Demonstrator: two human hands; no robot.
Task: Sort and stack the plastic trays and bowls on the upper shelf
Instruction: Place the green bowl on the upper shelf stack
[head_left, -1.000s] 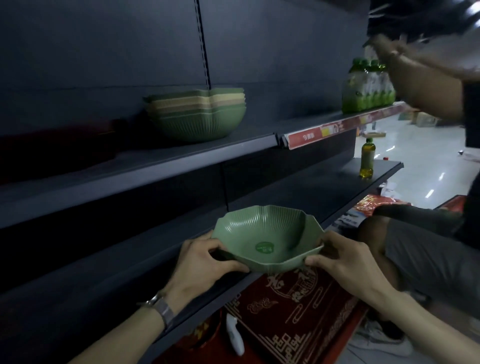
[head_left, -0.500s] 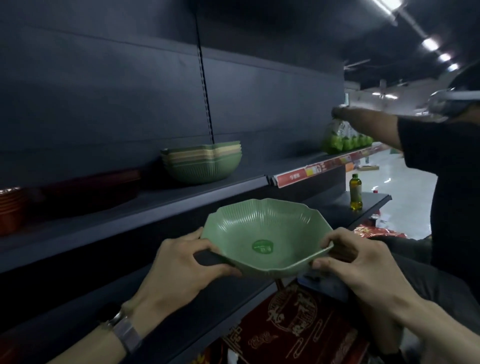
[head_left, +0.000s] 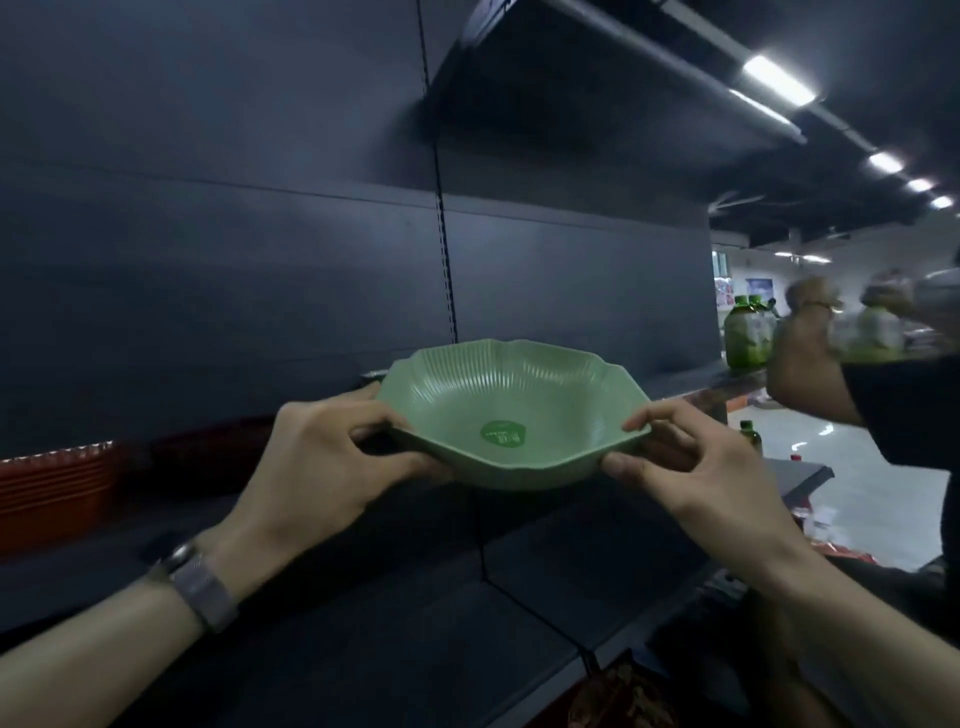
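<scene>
Hands (head_left: 322, 457) (head_left: 691, 467) grip green bowl (head_left: 511, 415); its green sticker (head_left: 503, 433) is unreadable.

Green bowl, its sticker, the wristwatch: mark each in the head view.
Green bowl (head_left: 519, 382): head view, ribbed inner wall.
Sticker (head_left: 504, 432): head view, centre of the label.
Wristwatch (head_left: 201, 588): head view, grey strap.
</scene>
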